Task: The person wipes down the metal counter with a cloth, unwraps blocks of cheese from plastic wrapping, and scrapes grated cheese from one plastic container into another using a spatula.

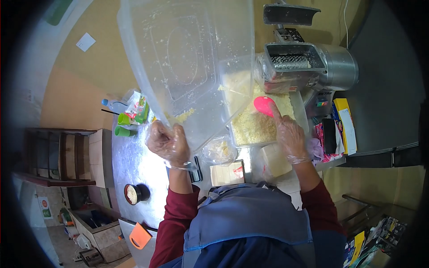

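My left hand (170,143), in a clear plastic glove, grips the near corner of a large clear plastic tub (187,58). The tub is tipped up, with pale grated crumbs stuck to its inside and a small heap low in it. In my gloved right hand (291,139) is a bright pink rounded scraper (265,106), my index finger stretched along it. It is over a second clear tub (301,111) full of grated cheese (257,127). Whether the scraper touches the cheese I cannot tell.
An electric grater (295,62) stands over the filled tub. Near me are a wrapped block (227,173), a larger pale block (275,161) and a plastic bag (220,149). Leftward sit green cups (124,131), a dark bowl (137,193) and an orange board (140,236). A phone (330,136) lies right.
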Demonstrator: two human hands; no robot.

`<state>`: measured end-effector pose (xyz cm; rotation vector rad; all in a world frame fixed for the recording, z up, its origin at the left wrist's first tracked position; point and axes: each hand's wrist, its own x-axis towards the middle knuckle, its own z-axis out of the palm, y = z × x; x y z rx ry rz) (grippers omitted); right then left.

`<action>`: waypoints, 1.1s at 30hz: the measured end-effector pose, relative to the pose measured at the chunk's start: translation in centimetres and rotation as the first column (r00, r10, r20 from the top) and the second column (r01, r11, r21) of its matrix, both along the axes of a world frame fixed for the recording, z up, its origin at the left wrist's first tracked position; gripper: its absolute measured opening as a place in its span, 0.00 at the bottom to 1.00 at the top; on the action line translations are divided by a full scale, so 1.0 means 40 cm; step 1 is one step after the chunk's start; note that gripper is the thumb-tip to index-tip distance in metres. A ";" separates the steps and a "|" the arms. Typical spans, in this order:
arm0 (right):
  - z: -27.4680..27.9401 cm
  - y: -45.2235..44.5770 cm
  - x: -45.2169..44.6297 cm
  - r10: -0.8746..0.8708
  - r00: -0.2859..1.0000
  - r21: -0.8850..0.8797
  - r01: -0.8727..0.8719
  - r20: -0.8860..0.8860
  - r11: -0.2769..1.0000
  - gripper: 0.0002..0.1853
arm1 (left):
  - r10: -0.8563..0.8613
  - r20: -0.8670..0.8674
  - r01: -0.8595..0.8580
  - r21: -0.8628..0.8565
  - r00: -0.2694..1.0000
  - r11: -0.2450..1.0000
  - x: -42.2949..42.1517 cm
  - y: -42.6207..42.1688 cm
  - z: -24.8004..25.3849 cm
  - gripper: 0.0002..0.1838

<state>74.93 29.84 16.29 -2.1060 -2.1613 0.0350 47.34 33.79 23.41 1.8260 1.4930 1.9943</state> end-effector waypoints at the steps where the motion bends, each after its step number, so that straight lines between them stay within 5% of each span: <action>1: -0.029 -0.001 -0.007 -0.053 0.998 0.019 0.052 0.033 0.998 0.36 | 0.010 0.130 -0.005 -0.034 0.991 0.999 0.000 0.002 -0.001 0.17; 7: -0.095 0.006 -0.005 -0.047 0.997 0.115 0.041 0.053 0.992 0.33 | -0.096 0.363 0.091 0.031 0.927 0.995 -0.078 -0.011 0.014 0.07; 11: 0.097 0.025 -0.071 0.120 0.976 0.346 -0.051 -0.183 0.937 0.24 | -0.148 0.468 0.130 0.070 0.871 0.989 -0.127 -0.047 0.006 0.05; 14: 0.198 0.052 -0.186 0.588 0.646 0.549 -0.297 -0.487 0.781 0.13 | -0.091 0.486 0.024 0.142 0.869 0.990 -0.104 -0.070 0.027 0.13; 17: 0.183 0.097 -0.273 0.683 0.528 0.520 -0.447 -0.504 0.728 0.10 | -0.152 0.562 0.096 0.128 0.813 0.987 -0.079 -0.107 0.055 0.12; 19: 0.169 0.110 -0.305 0.692 0.632 0.496 -0.501 -0.349 0.709 0.11 | -0.095 0.518 0.047 0.105 0.850 0.993 -0.090 -0.134 0.055 0.12; 22: 0.189 0.091 -0.253 0.693 0.622 0.606 -0.407 -0.364 0.684 0.09 | -0.004 0.567 -0.023 0.041 0.824 0.999 -0.087 -0.159 0.071 0.10; 24: 0.206 0.071 -0.172 0.565 0.746 0.659 -0.231 -0.353 0.716 0.10 | -0.022 0.567 -0.021 0.070 0.824 0.997 -0.119 -0.176 0.069 0.09; 26: 0.232 0.040 -0.104 0.202 0.811 0.337 -0.007 -0.549 0.941 0.16 | -0.068 0.569 -0.006 0.128 0.819 0.992 -0.175 -0.186 0.035 0.08; 28: 0.131 0.052 -0.030 -0.187 0.972 -0.140 0.167 -0.144 0.976 0.21 | -0.097 0.371 -0.041 0.346 0.924 0.937 -0.205 -0.168 0.002 0.10; 30: -0.041 0.044 0.018 -0.129 0.986 -0.044 0.126 -0.102 0.991 0.23 | -0.122 0.582 0.016 0.184 0.804 0.983 -0.226 -0.184 0.000 0.14; 33: -0.156 0.056 0.027 -0.134 0.988 0.004 0.134 -0.075 0.991 0.28 | -0.256 0.627 0.152 0.217 0.735 0.964 -0.248 -0.175 -0.026 0.17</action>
